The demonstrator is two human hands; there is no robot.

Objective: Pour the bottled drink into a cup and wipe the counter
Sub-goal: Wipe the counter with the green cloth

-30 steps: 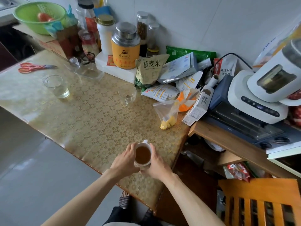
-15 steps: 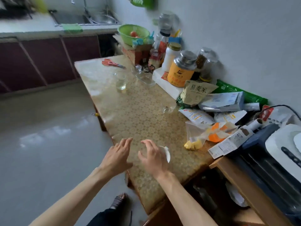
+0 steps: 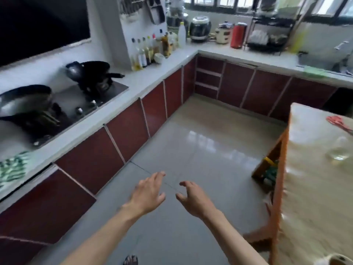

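Observation:
My left hand (image 3: 148, 192) and my right hand (image 3: 193, 197) hang empty over the grey tiled floor, fingers loosely spread. The white cup (image 3: 336, 260) with brown drink stands at the bottom right corner on the table with the gold patterned cover (image 3: 309, 197). A clear glass (image 3: 340, 152) stands further along that table. A green cloth (image 3: 313, 70) lies on the white counter (image 3: 238, 53) by the sink at the far right. A green-and-white patterned cloth (image 3: 13, 169) lies on the left counter. No bottle of drink can be picked out.
A stove with dark pans (image 3: 89, 73) sits on the left counter, with oil bottles (image 3: 149, 50) in the corner. Cookers and a red jug (image 3: 237, 35) line the back counter. Red scissors (image 3: 340, 122) lie on the table. Red cabinet doors run below the counters.
Both hands let go of the cup and left the table. The view swung left from the table to the kitchen floor and counters.

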